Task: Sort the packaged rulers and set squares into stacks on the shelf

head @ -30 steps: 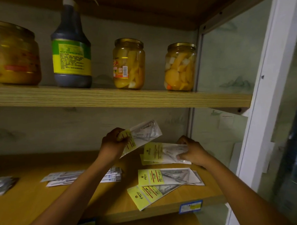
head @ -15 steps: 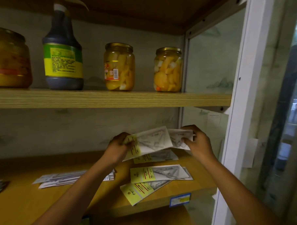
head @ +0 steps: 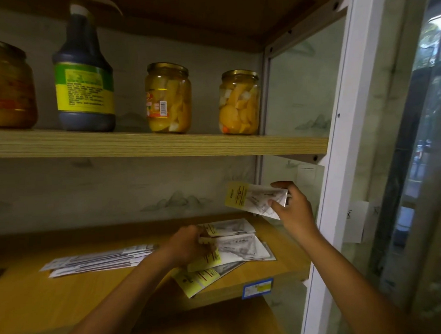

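Nearest the camera, at about 6 o'clock, a blue price tag [head: 257,288] is seen on the front edge of the lower shelf [head: 68,294]. Just above it, a loose pile of set-square packets [head: 243,251] with yellow header cards is spread on the shelf, its lowest packet overhanging the front edge.

The left hand [head: 190,245] is lowered onto the left end of this pile. Its fingers are curled round the yellow-card end of a packet in the pile, which is thus gripped while resting on the others. At 9 o'clock from this hand, a stack of ruler packets [head: 97,259] is laid flat on the shelf, just beside the wrist and apart from the set-square pile.

The right hand [head: 292,209] is raised clear of the shelf, at about 2 o'clock from the left hand. One held set-square packet [head: 251,198] is pinched at its right end between thumb and fingers, its yellow card pointing to 9 o'clock. It is held above the back right of the pile without touching it.

Farther back, on the upper shelf [head: 163,144], two jars of yellow preserves [head: 168,98] are stood at 12 o'clock, a dark bottle [head: 84,79] with a green and yellow label at 11 o'clock, and a larger jar [head: 6,85] at 10 o'clock. A white door frame [head: 339,136] is seen at 3 o'clock.
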`<state>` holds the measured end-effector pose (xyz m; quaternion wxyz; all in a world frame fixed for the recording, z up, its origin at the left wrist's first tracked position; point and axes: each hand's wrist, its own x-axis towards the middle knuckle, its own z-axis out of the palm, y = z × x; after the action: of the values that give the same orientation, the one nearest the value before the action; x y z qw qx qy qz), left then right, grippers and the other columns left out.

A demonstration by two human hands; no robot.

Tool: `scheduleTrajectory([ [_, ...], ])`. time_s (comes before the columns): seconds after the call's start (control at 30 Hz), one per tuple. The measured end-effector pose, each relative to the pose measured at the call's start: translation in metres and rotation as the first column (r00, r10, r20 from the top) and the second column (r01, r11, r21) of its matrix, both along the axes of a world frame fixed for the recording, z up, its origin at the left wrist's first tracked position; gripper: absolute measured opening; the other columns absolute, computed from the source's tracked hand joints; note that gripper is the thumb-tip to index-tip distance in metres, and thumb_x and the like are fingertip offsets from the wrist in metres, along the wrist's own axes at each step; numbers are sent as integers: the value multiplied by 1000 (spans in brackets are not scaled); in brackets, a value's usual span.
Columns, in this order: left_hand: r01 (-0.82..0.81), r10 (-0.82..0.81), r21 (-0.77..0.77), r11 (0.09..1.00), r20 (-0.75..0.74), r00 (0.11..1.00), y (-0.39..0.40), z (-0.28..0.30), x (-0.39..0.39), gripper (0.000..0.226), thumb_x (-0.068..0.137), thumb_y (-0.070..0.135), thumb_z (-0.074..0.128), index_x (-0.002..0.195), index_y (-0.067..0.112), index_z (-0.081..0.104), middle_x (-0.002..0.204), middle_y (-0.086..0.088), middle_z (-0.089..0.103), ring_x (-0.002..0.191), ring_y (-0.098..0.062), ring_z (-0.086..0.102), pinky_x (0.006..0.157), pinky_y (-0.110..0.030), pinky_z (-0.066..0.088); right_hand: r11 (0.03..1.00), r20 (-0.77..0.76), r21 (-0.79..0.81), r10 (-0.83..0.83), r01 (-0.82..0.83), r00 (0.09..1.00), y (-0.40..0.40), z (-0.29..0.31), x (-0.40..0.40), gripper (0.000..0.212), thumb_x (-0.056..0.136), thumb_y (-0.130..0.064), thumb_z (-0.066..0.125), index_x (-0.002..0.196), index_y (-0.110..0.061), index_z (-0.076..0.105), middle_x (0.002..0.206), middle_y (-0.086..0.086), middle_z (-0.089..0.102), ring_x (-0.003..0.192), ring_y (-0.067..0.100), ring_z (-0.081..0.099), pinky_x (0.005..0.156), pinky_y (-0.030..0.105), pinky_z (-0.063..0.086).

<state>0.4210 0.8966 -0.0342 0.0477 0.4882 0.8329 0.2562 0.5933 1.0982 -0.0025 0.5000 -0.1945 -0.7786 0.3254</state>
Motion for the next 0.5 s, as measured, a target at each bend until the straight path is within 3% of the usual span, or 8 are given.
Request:
scheduleTrajectory([
  [0.1,-2,-8,-76,997,-140,990,-1,-4,-2,39,88,39,65,123,21,64,123,-3,66,109,-24,63,86,-32,52,998,-17,-55,16,-17,1000,-1,-1,1,39,88,-4,70,122,-18,58,117,4,65,88,8,62,56,8,49],
  [0.17,-22,3,-96,995,-194,981,-1,-7,-3,42,87,45,64,125,28,62,127,-2,63,110,-24,62,90,-36,53,999,-12,-48,25,-26,1000,-4,0,1,39,88,-3,69,124,-16,58,116,3,63,86,-5,57,57,6,47],
  [0.23,-29,6,-99,995,-226,974,-1,-10,-5,44,85,50,64,125,31,62,129,-2,60,111,-24,61,91,-39,52,998,-9,-47,29,-29,1000,-4,0,2,39,89,-3,69,124,-15,58,116,2,63,84,-7,54,57,4,45],
  [0.5,1,2,28,1000,-100,995,-9,-4,-16,40,85,45,68,117,22,65,114,3,66,97,-13,62,83,-30,54,993,27,-114,22,-19,999,-2,-3,4,38,90,-7,68,124,-19,57,108,-1,60,82,3,62,53,10,50],
])
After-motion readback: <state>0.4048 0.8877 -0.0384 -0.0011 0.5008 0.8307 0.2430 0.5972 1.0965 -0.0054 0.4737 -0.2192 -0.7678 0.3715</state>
